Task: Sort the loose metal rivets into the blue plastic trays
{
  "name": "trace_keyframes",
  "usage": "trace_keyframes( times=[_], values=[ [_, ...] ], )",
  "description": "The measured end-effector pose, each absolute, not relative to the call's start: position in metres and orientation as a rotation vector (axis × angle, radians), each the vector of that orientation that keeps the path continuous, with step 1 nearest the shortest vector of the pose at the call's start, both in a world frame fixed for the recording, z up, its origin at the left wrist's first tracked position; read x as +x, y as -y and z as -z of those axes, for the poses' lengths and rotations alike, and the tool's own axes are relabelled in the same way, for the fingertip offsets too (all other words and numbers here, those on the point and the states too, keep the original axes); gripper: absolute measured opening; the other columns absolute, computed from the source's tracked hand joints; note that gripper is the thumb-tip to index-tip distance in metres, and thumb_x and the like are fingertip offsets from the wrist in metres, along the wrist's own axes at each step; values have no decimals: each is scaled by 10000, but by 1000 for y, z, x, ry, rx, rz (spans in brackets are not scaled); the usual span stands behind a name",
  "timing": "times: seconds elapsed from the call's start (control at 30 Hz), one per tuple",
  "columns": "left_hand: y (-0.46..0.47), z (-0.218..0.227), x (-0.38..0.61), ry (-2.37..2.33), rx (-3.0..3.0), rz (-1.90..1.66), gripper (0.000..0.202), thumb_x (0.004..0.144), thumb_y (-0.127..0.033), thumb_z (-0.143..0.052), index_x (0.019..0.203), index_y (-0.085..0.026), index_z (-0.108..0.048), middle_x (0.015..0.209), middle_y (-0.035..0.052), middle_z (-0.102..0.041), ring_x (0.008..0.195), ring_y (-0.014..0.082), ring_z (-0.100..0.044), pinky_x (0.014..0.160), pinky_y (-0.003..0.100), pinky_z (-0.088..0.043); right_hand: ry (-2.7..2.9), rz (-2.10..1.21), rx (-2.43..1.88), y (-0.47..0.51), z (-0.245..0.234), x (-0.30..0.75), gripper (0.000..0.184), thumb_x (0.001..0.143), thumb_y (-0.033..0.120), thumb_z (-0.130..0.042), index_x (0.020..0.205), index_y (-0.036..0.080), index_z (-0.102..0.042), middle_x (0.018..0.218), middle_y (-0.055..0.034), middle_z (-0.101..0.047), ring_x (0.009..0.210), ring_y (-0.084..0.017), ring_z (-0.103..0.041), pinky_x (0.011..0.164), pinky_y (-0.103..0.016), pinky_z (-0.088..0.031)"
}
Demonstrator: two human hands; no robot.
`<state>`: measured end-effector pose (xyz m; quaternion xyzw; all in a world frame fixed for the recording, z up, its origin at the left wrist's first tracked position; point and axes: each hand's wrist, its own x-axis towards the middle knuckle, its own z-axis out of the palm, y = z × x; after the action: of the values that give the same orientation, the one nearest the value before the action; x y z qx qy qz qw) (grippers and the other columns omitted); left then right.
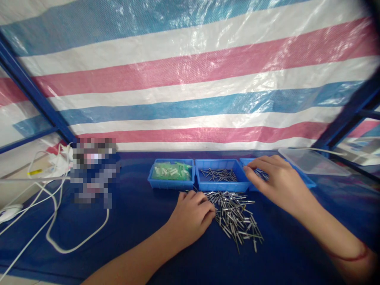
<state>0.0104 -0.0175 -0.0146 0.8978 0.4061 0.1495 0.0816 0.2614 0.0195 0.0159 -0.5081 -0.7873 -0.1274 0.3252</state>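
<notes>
A loose pile of blind rivets [234,217], silver with long thin stems, lies on the blue tabletop. My left hand [194,215] rests at the pile's left edge. Its fingers are curled inward, and whatever may be under the tips is hidden. Over the right-hand blue bin [307,183] hovers my right hand [279,184], fingers stretched forward with nothing visible between them. More metal pins [261,174] show inside that bin, partly covered by the hand. The middle blue bin [221,186] contains similar thin metal pieces [218,175].
The left blue bin [170,184] contains small white and green pieces [170,171]. A clear plastic lid [314,161] lies behind the right bin. White cables [68,251] and a blurred-out object [93,170] occupy the left side. Striped sheeting [190,71] hangs behind the table.
</notes>
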Motion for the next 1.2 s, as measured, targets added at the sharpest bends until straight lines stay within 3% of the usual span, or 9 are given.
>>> trace_keyframes(
  times=[0.27, 0.43, 0.6, 0.83, 1.2],
  values=[
    [15, 16, 11, -1280, 2500, -627, 173, 966, -257, -413, 902, -206, -566, 947, 4, -635, 888, 182, -541, 771, 320, -338, 2197, -101, -1063, -2, -22, 237, 177, 900, 274, -513, 773, 203, -613, 813, -33, -639, 795, -180, -590, 736, -326, -441],
    [11, 13, 12, -1219, 2253, -855, 127, 926, -229, -478, 882, -196, -592, 826, -4, -650, 789, 157, -587, 759, 284, -374, 2263, -349, -914, 4, -14, 221, 57, 864, 228, -564, 869, 202, -615, 820, -29, -629, 784, -157, -595, 696, -291, -465],
    [13, 10, 14, -1122, 2015, -990, 122, 891, -241, -520, 836, -182, -611, 792, 6, -653, 755, 146, -604, 704, 237, -419, 2239, -544, -840, 8, -7, 207, 88, 889, 216, -532, 883, 206, -619, 816, -31, -627, 746, -144, -585, 663, -286, -461],
    [11, 10, 14, -1065, 1852, -1075, 84, 857, -252, -558, 831, -171, -563, 766, -3, -606, 734, 138, -578, 687, 230, -432, 2077, -701, -816, 9, -1, 198, 116, 901, 272, -526, 945, 207, -611, 809, -32, -596, 655, -131, -506, 579, -280, -435],
    [14, 4, 13, -1040, 2001, -952, 158, 912, -269, -498, 963, -169, -610, 870, 25, -663, 808, 150, -607, 751, 238, -431, 2040, -757, -873, 7, -1, 203, 131, 909, 278, -511, 922, 211, -623, 819, -38, -607, 726, -156, -558, 635, -303, -465]
  ],
)
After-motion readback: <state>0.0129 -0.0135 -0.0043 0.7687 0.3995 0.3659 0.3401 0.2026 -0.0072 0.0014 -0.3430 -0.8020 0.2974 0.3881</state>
